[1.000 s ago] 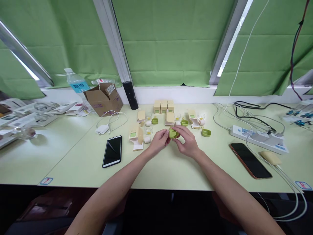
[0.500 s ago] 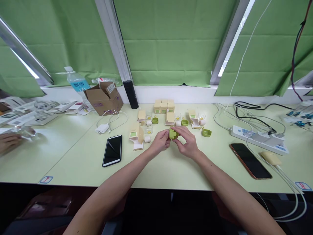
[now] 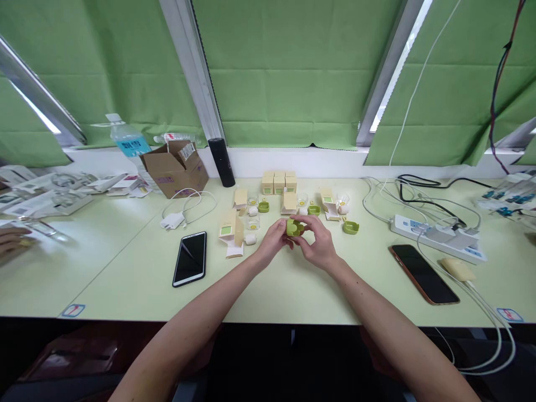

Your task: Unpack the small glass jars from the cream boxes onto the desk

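Between both hands, above the table, is a small olive-green plastic case (image 3: pixel 294 227). My left hand (image 3: pixel 273 240) pinches its left side, and my right hand (image 3: pixel 316 240) has thumb and fingers curved round its right side. Similar green cases lie behind: one (image 3: pixel 263 207) to the left, one (image 3: pixel 314 210) just past my fingers and one (image 3: pixel 350 227) to the right. Near them are opened cream cartons (image 3: pixel 231 231), small clear cups with a yellow mark (image 3: pixel 253 223) and little white rolls (image 3: pixel 250 239). Fingertips partly hide the held case.
Closed cream boxes (image 3: pixel 279 182) stand at the back. A phone (image 3: pixel 190 259) lies left; another phone (image 3: pixel 424 274), a power strip (image 3: pixel 439 239) and cables lie right. A cardboard box (image 3: pixel 176 167) and black cylinder (image 3: pixel 221 162) stand by the wall. Another person's hand (image 3: pixel 12 241) is at far left.
The green case has turned slightly between my hands, which keep hold of it. The whole view has shifted a little. At far left, the other person's hand and clear item have moved.
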Demonstrator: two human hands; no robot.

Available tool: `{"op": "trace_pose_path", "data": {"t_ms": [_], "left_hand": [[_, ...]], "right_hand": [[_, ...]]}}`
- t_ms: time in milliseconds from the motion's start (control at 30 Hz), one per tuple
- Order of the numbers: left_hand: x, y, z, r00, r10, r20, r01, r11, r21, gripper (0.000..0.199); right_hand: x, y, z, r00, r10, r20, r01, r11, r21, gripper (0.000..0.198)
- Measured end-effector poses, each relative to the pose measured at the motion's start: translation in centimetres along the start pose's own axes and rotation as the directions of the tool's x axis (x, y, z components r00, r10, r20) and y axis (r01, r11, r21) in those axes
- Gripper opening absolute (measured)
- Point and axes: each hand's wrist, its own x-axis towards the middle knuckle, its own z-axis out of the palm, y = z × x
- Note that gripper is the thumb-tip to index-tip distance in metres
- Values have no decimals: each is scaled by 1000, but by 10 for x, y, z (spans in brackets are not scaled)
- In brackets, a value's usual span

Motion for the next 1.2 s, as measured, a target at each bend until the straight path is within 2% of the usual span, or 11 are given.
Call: {"op": "trace_pose_path", "data": {"t_ms": [167,367,533,767,833,900,967,1033,1133,1200], "left_hand": [[-3,3,-1,997,-3,77,8,998,-67,47],[-4,4,-2,995,-45,90,56,991,-124,40],[-6,4,1,990,-54,130,63,996,-64,42],[-5,7,0,994,-41,97,44,999,-27,43],[-2,8,-4,997,-6,71,7,1000,-16,44],[3,12,-12,998,69,-1,-69,998,-14,42],[8,20,-25,977,180,-110,-183,983,-16,41],[14,30,-41,928,306,-213,-316,949,-10,41],[18,44,-61,833,455,-314,-464,884,49,43],[19,48,-69,788,522,-326,-513,850,120,44]], "right_hand": [[-1,1,1,998,-59,21,60,996,-59,35],[0,-1,-1,998,-61,-27,56,988,-144,23],[-1,1,3,996,-71,-46,59,970,-234,21],[2,-2,2,996,-89,-23,80,965,-249,16],[5,-5,-2,994,-100,-51,86,969,-232,13],[7,-8,-6,987,-110,-121,83,974,-213,11],[8,-10,-9,974,-124,-190,87,977,-196,10],[8,-9,-8,972,-135,-192,100,978,-184,10],[6,-3,3,994,-107,-37,99,981,-169,11],[5,4,15,993,-70,97,88,976,-198,12]]}}
